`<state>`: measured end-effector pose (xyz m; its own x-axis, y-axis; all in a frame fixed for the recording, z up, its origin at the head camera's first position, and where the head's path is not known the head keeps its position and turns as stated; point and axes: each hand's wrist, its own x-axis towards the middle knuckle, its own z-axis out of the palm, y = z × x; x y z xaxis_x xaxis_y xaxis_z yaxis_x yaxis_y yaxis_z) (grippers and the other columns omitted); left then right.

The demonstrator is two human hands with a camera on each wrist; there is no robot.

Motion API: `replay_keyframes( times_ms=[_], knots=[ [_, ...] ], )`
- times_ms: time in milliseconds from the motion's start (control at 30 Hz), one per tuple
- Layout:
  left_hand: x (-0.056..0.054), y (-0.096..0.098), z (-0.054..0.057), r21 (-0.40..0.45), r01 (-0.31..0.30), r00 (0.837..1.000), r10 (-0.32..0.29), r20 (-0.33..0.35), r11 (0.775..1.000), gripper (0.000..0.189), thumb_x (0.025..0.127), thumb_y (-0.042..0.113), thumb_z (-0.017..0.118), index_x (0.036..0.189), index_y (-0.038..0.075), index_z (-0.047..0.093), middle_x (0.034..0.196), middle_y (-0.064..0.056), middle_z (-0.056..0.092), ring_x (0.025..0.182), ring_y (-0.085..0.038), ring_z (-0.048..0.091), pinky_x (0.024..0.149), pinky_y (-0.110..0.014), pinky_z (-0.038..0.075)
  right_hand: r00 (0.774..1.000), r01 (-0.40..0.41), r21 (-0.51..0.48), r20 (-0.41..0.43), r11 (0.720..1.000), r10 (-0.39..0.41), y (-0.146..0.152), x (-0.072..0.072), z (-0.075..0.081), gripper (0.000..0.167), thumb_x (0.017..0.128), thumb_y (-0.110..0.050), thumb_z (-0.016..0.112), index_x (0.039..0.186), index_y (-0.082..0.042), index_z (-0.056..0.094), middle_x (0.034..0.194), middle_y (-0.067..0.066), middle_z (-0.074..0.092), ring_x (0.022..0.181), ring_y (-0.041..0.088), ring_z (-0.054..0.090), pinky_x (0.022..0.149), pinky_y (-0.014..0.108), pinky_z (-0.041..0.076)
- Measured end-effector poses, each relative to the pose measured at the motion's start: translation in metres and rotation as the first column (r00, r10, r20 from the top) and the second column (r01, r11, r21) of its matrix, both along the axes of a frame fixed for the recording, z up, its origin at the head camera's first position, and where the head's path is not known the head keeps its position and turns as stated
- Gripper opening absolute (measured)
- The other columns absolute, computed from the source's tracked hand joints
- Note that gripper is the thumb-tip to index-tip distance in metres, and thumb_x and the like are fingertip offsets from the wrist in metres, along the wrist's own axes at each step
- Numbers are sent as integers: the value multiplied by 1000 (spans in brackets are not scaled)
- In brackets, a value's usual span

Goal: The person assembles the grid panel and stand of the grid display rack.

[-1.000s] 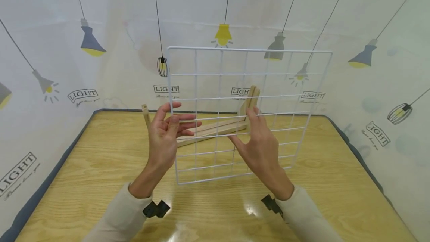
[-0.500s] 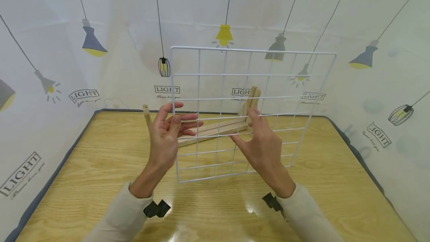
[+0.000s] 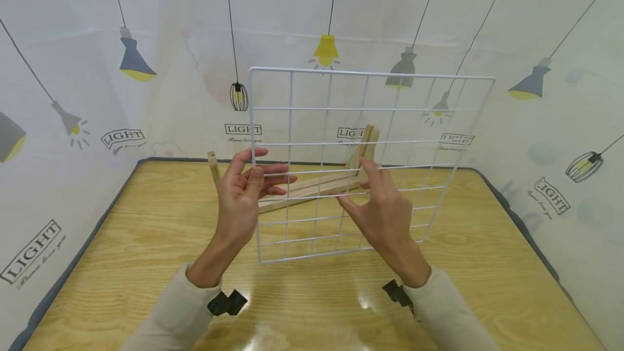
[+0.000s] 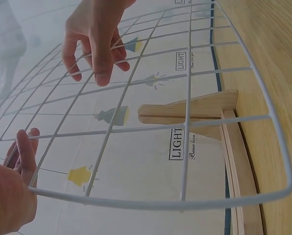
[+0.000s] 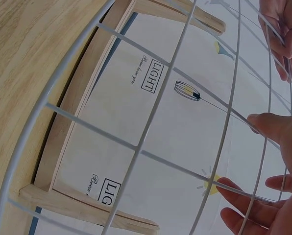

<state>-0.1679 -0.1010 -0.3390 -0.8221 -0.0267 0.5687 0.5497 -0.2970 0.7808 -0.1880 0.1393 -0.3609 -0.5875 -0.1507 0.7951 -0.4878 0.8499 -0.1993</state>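
A white wire grid panel (image 3: 372,74) is held upright above the table, its lower edge nearer the person. My left hand (image 3: 236,199) grips its left side wire between thumb and fingers, with several fingers reaching through behind the mesh. Around the middle wires, my right hand (image 3: 386,210) pinches the mesh, thumb below and fingers above. Behind the panel stands a light wooden frame (image 3: 372,134) with a grooved base rail and an upright at each end. In the left wrist view its slotted upright (image 4: 205,108) shows through the mesh; in the right wrist view the long rail (image 5: 72,115) does too.
The wood-grain table (image 3: 161,248) extends around the frame, with a dark blue edge (image 3: 92,232) along its sides and back. A white curtain (image 3: 185,31) printed with lamps surrounds it. Small dark wrist cameras (image 3: 227,303) sit at both cuffs.
The wire grid panel has shifted slightly right, its lower edge rising a little. My right hand has moved slightly right with it; the left keeps its grip. The wooden frame stays put.
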Motion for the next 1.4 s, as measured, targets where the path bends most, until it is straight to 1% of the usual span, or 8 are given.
replay_keyframes(
  times_ms=[433, 800, 1033, 1300, 1400],
  knots=[
    [-1, 0, -1, -20, 2, 1000, -2, -20, 1000, 23, 106, 9, 43, 127, 9, 51, 105, -2, 75, 90, -23, 75, 72, -34, 61, 1000, 1, -7, -24, 1000, -1, 1, -1, -2, 76, 65, -35, 93, 125, -6, 57, 87, 14, 66, 65, 26, 70, 34, 31, 36],
    [-1, -2, 0, -26, 8, 1000, -8, -19, 1000, 24, 106, 7, 42, 128, 8, 51, 106, -6, 74, 91, -23, 74, 73, -37, 61, 999, 2, -11, -38, 1000, -2, 1, -1, -2, 74, 65, -33, 93, 124, -6, 58, 86, 14, 66, 66, 26, 71, 34, 31, 37],
    [0, -2, 1, -55, -20, 1000, 20, -1, 998, 24, 106, 7, 42, 129, 8, 51, 109, -10, 72, 93, -24, 74, 77, -39, 61, 998, 10, -6, -54, 1000, -10, 1, -1, -2, 73, 65, -34, 93, 122, -5, 58, 85, 13, 65, 63, 25, 70, 34, 30, 36],
    [0, -3, 1, -98, -46, 999, 45, -12, 994, 26, 106, 8, 41, 130, 5, 50, 108, -2, 72, 95, -20, 74, 79, -34, 60, 998, 9, -3, -60, 1000, -9, 1, -1, -2, 73, 65, -34, 93, 122, -4, 58, 86, 14, 65, 62, 26, 70, 34, 29, 34],
    [0, -4, 0, -103, -49, 999, 48, -6, 994, 26, 106, 8, 42, 131, 5, 50, 108, -2, 72, 94, -20, 74, 80, -34, 60, 998, 7, -6, -59, 1000, -7, 1, -1, -2, 74, 64, -32, 93, 122, -5, 58, 85, 14, 65, 62, 27, 70, 34, 29, 33]
  ],
)
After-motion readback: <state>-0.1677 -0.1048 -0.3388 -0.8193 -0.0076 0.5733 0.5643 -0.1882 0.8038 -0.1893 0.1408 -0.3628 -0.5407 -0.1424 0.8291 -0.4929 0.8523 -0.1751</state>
